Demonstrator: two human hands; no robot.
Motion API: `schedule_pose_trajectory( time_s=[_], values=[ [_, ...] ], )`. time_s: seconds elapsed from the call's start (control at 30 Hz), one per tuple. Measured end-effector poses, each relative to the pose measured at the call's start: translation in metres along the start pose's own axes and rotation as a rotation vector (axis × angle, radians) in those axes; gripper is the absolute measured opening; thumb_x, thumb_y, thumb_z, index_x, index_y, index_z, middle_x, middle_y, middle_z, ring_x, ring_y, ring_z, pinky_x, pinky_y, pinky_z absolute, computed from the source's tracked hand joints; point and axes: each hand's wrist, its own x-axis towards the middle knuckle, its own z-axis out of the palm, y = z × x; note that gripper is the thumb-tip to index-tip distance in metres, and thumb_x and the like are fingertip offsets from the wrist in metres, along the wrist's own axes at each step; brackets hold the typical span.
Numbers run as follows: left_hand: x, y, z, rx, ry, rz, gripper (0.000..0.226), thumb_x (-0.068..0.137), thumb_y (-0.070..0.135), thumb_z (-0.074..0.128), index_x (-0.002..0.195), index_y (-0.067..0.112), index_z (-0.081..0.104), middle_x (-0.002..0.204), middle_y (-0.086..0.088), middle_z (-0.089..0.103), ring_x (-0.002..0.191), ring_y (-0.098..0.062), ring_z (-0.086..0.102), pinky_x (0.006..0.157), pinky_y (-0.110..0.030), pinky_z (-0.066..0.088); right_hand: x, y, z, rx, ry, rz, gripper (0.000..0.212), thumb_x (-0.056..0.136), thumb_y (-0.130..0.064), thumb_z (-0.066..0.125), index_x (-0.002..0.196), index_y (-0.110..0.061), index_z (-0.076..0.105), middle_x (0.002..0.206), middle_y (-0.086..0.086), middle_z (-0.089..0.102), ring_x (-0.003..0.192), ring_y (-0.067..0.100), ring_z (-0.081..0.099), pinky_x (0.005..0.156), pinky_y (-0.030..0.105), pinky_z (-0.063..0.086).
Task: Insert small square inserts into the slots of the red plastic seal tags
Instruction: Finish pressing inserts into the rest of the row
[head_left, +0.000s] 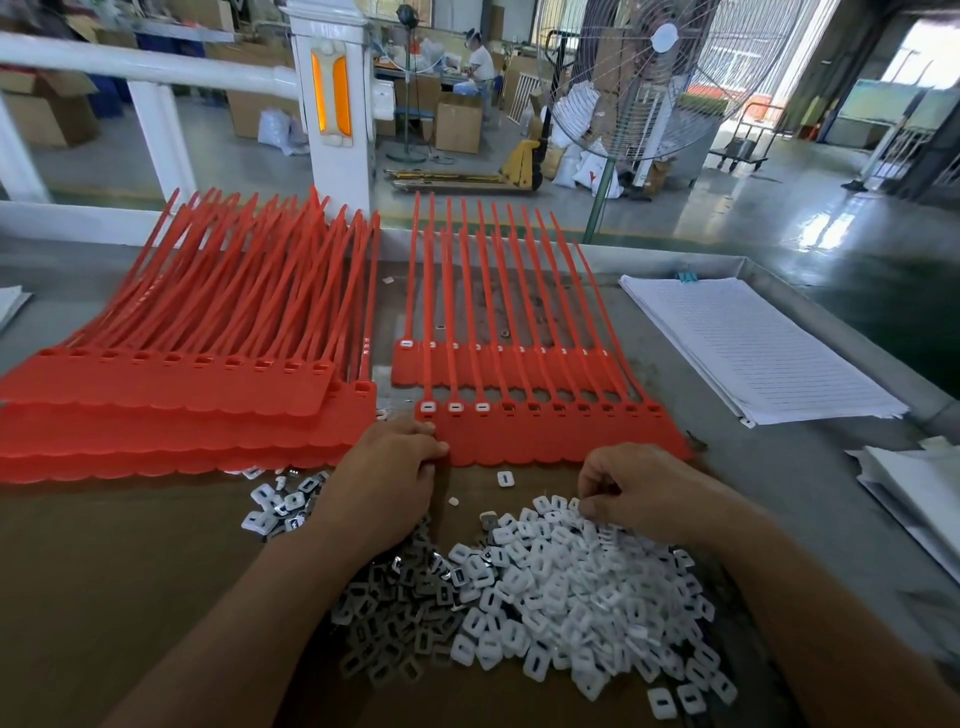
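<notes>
Grey bench (779, 483) fills my view, brown board (130, 571) on its near left part. Big stack of red tags (156, 415) at left, tails fanning far. Right of it the near tag strip (561, 441) lies flat, overlapping the tails of the far tag strip (410, 371) behind it. Lined paper stack (753, 343) at far right. Pile of white inserts (571, 587) near centre, just in front of the near tag strip. My left hand (389, 467) has fingers curled on the strip's left near corner, gripping its edge. My right hand (639, 483) has fingers bent down, tips in the pile's far edge; can't tell if one is pinched. Three fitted inserts (455, 407) sit in the strip's leftmost slots, other slots red. One loose insert (505, 478) lies between the hands
</notes>
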Motion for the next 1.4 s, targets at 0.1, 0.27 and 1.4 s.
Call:
schedule_pose_trajectory(
  time_s=[0.1,0.27,1.4],
  values=[
    [0.000,0.000,0.000,0.000,0.005,0.005,0.033,0.091,0.012,0.046,0.121,0.019,0.059,0.136,0.007,0.046,0.126,-0.009,0.034,0.102,-0.016,0.020,-0.002,0.001,0.000,-0.011,-0.029,-0.011,0.019,0.089,-0.029,0.058,0.073,-0.031,0.049,0.080,-0.017,0.052,0.071,-0.003,0.046,0.057,0.013,0.030],
    [0.000,0.000,0.000,-0.004,0.007,0.003,0.033,0.091,0.012,0.046,0.121,0.019,0.059,0.136,0.007,0.046,0.126,-0.009,0.033,0.100,-0.015,0.020,-0.004,0.005,-0.003,0.120,0.004,0.004,0.019,0.090,-0.023,0.055,0.072,-0.029,0.049,0.074,-0.011,0.055,0.058,-0.002,0.047,0.053,0.014,0.039],
    [-0.002,-0.001,-0.001,0.014,0.052,0.079,0.033,0.091,0.009,0.046,0.120,0.014,0.059,0.135,0.002,0.048,0.125,-0.011,0.036,0.081,-0.001,0.012,0.101,-0.022,0.008,0.280,0.294,0.059,0.014,0.085,-0.017,0.062,0.078,-0.028,0.058,0.090,-0.010,0.057,0.088,0.008,0.050,0.077,0.025,0.039]
  ],
)
